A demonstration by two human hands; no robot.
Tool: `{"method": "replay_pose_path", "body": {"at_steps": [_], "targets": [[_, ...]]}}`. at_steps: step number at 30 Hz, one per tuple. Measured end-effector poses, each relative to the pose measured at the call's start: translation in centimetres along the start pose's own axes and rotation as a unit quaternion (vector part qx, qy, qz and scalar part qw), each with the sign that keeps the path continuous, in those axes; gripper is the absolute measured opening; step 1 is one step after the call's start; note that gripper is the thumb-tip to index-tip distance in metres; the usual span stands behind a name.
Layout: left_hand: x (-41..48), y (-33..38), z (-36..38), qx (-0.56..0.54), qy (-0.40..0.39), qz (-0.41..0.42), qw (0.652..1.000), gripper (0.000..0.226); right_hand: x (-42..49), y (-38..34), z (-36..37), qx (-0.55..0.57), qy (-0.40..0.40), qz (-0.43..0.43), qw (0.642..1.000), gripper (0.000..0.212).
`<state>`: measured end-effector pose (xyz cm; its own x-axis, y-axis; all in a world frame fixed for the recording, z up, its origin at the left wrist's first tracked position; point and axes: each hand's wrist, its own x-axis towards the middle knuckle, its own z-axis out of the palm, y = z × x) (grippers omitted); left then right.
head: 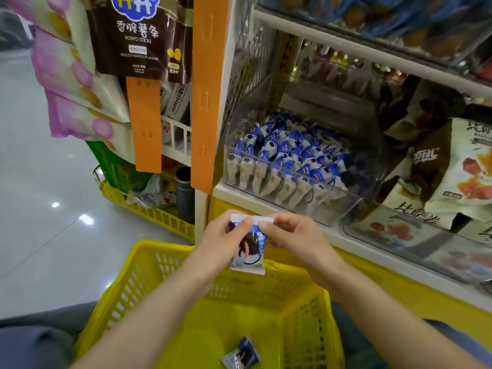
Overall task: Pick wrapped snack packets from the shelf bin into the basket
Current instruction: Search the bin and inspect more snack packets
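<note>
A blue-and-white wrapped snack packet (249, 249) hangs upright above the far rim of the yellow basket (149, 265). My left hand (223, 237) and my right hand (288, 235) both pinch its top sealed edge. One more packet (241, 355) of the same kind lies on the basket floor. Behind my hands, a clear plastic shelf bin (346, 209) holds several rows of the same packets (287, 158).
Large snack bags (463, 171) fill the bin to the right. Hanging bags (138, 35) and orange strips (203, 102) hang at the shelf's left end. A second yellow basket (149, 209) with a dark flask (184, 193) stands on the grey floor to the left.
</note>
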<state>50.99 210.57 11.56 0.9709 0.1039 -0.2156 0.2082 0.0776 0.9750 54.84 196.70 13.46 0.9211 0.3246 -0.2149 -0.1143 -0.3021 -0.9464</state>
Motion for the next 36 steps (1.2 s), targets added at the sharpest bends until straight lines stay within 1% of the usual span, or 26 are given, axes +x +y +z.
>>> {"method": "replay_pose_path", "body": {"at_steps": [1, 4, 6, 8, 10, 11, 12, 15, 16, 18, 20, 22, 24, 25, 26, 28, 30, 31, 32, 33, 36], "targets": [[0.1, -0.1, 0.0, 0.001, 0.01, 0.003, 1.0, 0.013, 0.1, 0.1, 0.1, -0.008, 0.003, -0.012, 1.0, 0.017], [0.1, -0.3, 0.1, 0.022, 0.028, 0.017, 0.999, 0.015, 0.4, 0.3, 0.4, -0.081, 0.002, -0.072, 0.994, 0.004], [0.0, -0.5, 0.1, 0.033, 0.032, 0.014, 0.999, 0.017, 0.4, 0.6, 0.4, -0.118, 0.014, -0.113, 0.986, 0.006], [0.0, -0.6, 0.0, 0.025, 0.03, -0.005, 0.999, 0.017, 0.3, 0.9, 0.4, -0.193, 0.038, -0.173, 0.965, 0.008], [0.0, -0.7, 0.1, 0.014, 0.024, -0.024, 0.999, 0.018, 0.2, 1.1, 0.3, -0.289, 0.057, -0.237, 0.926, 0.009], [-0.1, -0.7, 0.0, 0.006, 0.021, -0.03, 0.999, 0.018, 0.1, 1.1, 0.2, -0.307, 0.059, -0.256, 0.915, 0.009], [0.0, -0.7, 0.1, -0.004, 0.016, -0.035, 0.999, 0.018, 0.1, 1.1, 0.2, -0.299, 0.06, -0.259, 0.916, 0.008], [0.0, -0.7, -0.1, -0.026, 0.0, -0.037, 0.999, 0.017, 0.3, 1.3, 0.0, -0.215, 0.076, -0.216, 0.949, 0.009], [0.0, -0.8, -0.2, -0.024, -0.001, -0.043, 0.999, 0.016, 0.4, 1.3, -0.1, -0.173, 0.087, -0.189, 0.963, 0.012], [0.0, -0.9, -0.3, -0.014, 0.0, -0.055, 0.998, 0.023, 0.7, 1.1, -0.4, -0.069, 0.109, -0.12, 0.984, 0.016], [0.0, -1.0, -0.3, -0.026, 0.014, -0.043, 0.999, 0.027, 0.9, 0.8, -0.8, 0.034, 0.108, -0.051, 0.992, 0.016], [0.0, -1.1, -0.6, -0.024, 0.045, -0.012, 0.999, 0.02, 0.8, 0.6, -1.0, 0.105, 0.07, 0.019, 0.992, 0.012], [0.1, -1.2, -1.0, -0.017, 0.082, 0.007, 0.996, 0.015, 0.4, 0.7, -0.9, 0.116, 0.001, 0.083, 0.99, 0.003], [0.2, -1.3, -1.1, -0.015, 0.098, 0.012, 0.995, 0.013, 0.2, 0.9, -0.7, 0.097, -0.033, 0.102, 0.989, 0.006], [0.3, -1.3, -1.1, -0.013, 0.109, 0.017, 0.994, 0.013, 0.0, 1.1, -0.5, 0.065, -0.06, 0.114, 0.99, 0.016], [0.4, -1.3, -1.1, 0.008, 0.119, 0.035, 0.992, 0.015, -0.1, 1.6, -0.2, -0.046, -0.086, 0.108, 0.989, 0.04], [0.4, -1.3, -1.2, 0.064, 0.123, 0.063, 0.988, 0.018, -0.1, 1.9, 0.0, -0.177, -0.08, 0.063, 0.979, 0.067], [0.4, -1.3, -1.2, 0.095, 0.12, 0.08, 0.985, 0.019, -0.1, 2.0, 0.1, -0.208, -0.067, 0.029, 0.975, 0.074], [0.4, -1.4, -1.2, 0.121, 0.113, 0.097, 0.982, 0.019, -0.1, 1.9, 0.3, -0.208, -0.05, -0.007, 0.977, 0.074], [0.4, -1.4, -1.1, 0.139, 0.104, 0.111, 0.979, 0.019, -0.1, 1.7, 0.4, -0.189, -0.033, -0.043, 0.981, 0.068], [0.1, -1.5, -0.7, 0.175, 0.071, 0.136, 0.972, 0.019, 0.1, 1.4, 0.4, -0.145, 0.004, -0.12, 0.982, 0.024]]}}
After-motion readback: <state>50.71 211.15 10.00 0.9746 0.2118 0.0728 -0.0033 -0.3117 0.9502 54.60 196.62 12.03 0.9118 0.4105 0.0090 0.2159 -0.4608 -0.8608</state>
